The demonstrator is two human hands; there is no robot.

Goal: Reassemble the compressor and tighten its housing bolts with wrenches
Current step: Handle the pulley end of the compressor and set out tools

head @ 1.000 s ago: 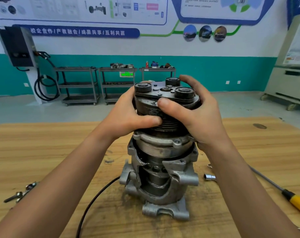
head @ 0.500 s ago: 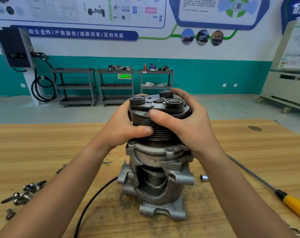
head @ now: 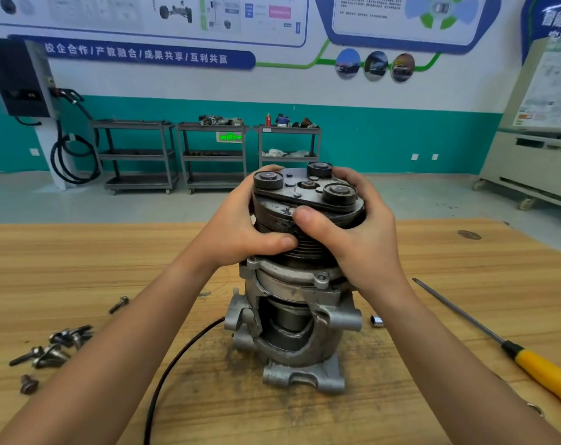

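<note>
- Head view: the compressor (head: pixel 292 319) stands upright on the wooden table (head: pixel 80 258), and a cut-away in its grey housing shows the dark core inside.
- The clutch pulley (head: pixel 305 200), dark and grooved, sits on top of the compressor with three round pads on its face.
- The left hand (head: pixel 240 229) grips the pulley's left side. Its fingers curl round behind and its thumb lies across the grooves at the front.
- The right hand (head: pixel 362 242) grips the pulley's right side, fingers curled over the far rim and thumb pressed on the front, just above the left thumb.
- Loose bolts (head: pixel 57 345) lie in a cluster well left of the compressor, and a single bolt (head: pixel 118 305) lies nearer to it.
- A small shiny socket (head: pixel 377 321) lies just right of the compressor's base.
- A yellow-handled screwdriver (head: pixel 529 361) lies farther right of the compressor.
- A black cable (head: pixel 176 358) runs from the compressor's left base toward the near table edge.
- Metal carts (head: pixel 208 155) stand far behind the compressor against the teal wall.
</note>
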